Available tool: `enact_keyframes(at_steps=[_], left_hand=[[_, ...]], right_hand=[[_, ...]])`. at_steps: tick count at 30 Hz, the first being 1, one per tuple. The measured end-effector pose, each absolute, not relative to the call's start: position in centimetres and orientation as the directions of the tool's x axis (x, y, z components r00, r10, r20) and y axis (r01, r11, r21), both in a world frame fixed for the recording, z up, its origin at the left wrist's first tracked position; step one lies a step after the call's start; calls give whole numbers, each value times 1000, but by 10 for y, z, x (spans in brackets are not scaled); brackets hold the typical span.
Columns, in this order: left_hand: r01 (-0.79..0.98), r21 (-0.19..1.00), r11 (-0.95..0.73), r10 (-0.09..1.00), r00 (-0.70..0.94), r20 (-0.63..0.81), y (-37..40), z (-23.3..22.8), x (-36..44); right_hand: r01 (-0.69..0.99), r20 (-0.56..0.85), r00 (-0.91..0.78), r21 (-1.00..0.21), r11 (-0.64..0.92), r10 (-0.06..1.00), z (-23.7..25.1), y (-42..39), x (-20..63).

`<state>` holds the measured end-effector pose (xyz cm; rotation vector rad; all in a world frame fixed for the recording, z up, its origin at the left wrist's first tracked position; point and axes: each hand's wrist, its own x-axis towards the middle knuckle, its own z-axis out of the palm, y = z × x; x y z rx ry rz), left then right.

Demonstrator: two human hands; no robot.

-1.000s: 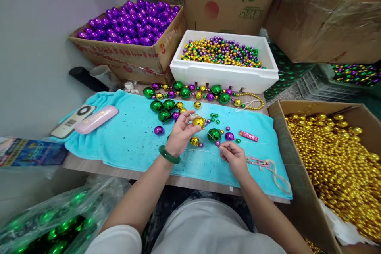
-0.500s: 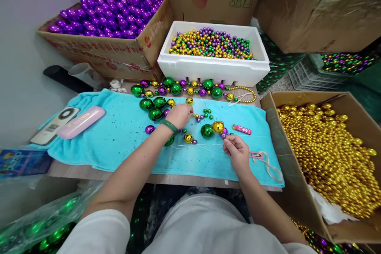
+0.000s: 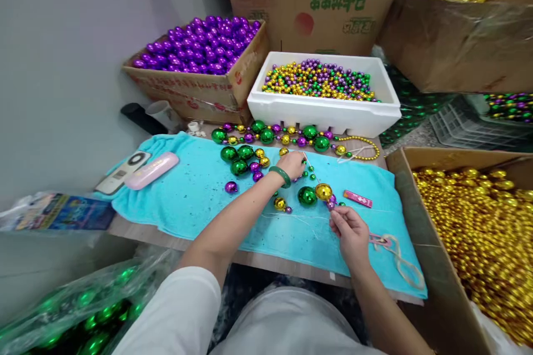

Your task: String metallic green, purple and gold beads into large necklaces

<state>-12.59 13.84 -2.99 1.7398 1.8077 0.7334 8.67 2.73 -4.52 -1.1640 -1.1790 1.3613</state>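
Two bare hands are working over a blue towel (image 3: 200, 191) on a worktop (image 3: 287, 267). The right hand (image 3: 350, 228) is pinching a purple bead (image 3: 331, 206), thumb and finger together. Just beyond, a gold ball (image 3: 323, 191) is sitting beside a green ball (image 3: 307, 196), with a thread (image 3: 315, 173) running from it toward the left hand (image 3: 290, 165). That hand is hovering by small green beads (image 3: 311, 168); whether its fingertips are gripping anything, I cannot tell. If the right pinch were loosening, bead and ball could be slipping along the thread. A careless left fingertip could be sending the green beads rolling; loose strands (image 3: 287, 215) nearby could be tangling.
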Motion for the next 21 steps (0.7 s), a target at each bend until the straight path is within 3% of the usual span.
enact_keyframes(at_steps=[2,4,6,8,12,21], left_hand=[[583,811,43,997,-83,7,122,-16,-136],[202,976,84,989,-135,-57,101,-4,-147],[-267,957,117,977,-144,-160,77,4,-158],[-525,844,112,966,-142,-216,55,7,-166],[-680,730,63,951,-181,-251,26,4,-177],[-751,659,26,929,-226,-294,12,1,-191]], right_hand=[[-56,-59,-108,-996,-65,992,-46,26,86],[-37,-43,-133,-998,-49,990,-46,25,84],[-25,-31,-160,-999,-35,987,-43,22,80],[-19,-25,-189,-999,-29,982,-41,20,74],[-9,-19,-241,-1000,-22,970,-40,15,60],[0,-26,-289,-1000,-27,957,-45,12,47]])
